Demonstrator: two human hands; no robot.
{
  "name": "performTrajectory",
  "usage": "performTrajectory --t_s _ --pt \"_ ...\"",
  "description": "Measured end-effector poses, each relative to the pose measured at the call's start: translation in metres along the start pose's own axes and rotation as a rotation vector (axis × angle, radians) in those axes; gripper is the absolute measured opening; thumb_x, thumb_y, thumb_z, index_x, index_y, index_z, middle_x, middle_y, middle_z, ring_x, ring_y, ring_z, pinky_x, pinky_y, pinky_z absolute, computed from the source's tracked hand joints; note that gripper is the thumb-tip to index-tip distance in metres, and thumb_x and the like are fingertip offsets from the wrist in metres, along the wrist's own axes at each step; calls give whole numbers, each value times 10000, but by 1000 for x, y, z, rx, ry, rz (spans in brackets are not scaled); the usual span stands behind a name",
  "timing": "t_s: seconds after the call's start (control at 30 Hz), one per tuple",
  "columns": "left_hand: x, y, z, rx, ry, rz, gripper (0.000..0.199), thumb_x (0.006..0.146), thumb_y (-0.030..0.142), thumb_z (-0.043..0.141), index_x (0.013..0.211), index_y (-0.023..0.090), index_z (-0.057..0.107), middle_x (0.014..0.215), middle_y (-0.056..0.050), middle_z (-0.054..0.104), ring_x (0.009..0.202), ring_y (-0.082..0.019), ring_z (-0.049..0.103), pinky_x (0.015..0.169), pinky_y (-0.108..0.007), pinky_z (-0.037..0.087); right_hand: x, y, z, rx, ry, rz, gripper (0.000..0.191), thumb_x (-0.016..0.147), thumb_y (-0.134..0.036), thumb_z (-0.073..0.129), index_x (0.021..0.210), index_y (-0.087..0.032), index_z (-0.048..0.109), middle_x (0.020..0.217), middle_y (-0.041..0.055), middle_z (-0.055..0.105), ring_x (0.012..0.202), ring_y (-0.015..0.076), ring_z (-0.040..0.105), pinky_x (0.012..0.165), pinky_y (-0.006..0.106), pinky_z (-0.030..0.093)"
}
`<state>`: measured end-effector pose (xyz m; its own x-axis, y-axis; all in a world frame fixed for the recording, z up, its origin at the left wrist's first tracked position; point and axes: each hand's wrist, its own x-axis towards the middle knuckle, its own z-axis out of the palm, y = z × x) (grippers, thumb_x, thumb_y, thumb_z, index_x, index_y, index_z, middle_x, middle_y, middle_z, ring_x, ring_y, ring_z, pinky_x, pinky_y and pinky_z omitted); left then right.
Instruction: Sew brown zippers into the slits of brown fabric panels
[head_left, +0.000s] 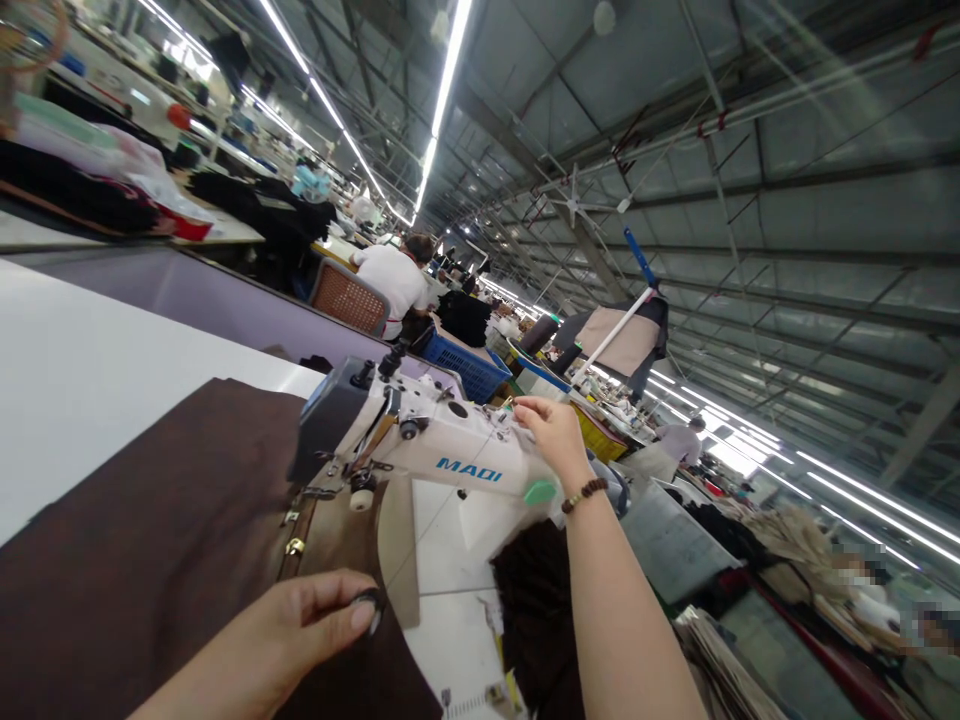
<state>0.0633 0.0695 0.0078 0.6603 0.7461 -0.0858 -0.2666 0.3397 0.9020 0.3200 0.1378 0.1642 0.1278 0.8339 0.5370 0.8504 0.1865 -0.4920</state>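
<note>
A white sewing machine [427,440] stands at the centre, its dark head end to the left. My left hand [300,625] pinches a small dark round bobbin [369,600] in front of the machine, over brown fabric [172,500]. From the bobbin a thin thread runs up toward the top of the machine. My right hand [551,435] reaches to the machine's top right, thumb and fingers pressed together near the small metal parts there. What its fingertips hold is too small to make out. Dark bunched fabric [536,610] lies under my right forearm.
A white table surface [112,370] extends at the left. Behind the machine are a blue crate [469,370] and a person in a white shirt [394,285]. A pole with hanging fabric [615,335] rises beyond my right hand. Metal bins and cloth piles stand at the right.
</note>
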Motion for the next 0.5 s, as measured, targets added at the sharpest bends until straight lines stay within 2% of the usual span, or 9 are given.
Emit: performTrajectory --t_s 0.1,0.4,0.5 --pt "2 -3 3 -9 -35 -3 377 621 504 724 738 152 662 745 -53 670 706 -209 601 683 -276 468 -6 -2 -3 -25 -20 -26 267 736 -327 566 886 -155 705 820 61 698 758 191 646 748 313 506" --pt "4 -15 3 -81 -147 25 386 633 515 730 763 157 667 752 -42 651 716 -186 572 701 -268 450 -9 -14 14 -208 16 -207 226 819 -260 520 904 -182 715 890 67 695 835 202 635 824 334 479" --pt "6 -18 3 -100 -161 16 428 579 536 753 734 148 658 709 -42 638 674 -181 565 665 -264 450 -14 -14 15 -262 20 -271 253 847 -234 482 957 -170 700 950 82 682 879 198 628 852 327 472"
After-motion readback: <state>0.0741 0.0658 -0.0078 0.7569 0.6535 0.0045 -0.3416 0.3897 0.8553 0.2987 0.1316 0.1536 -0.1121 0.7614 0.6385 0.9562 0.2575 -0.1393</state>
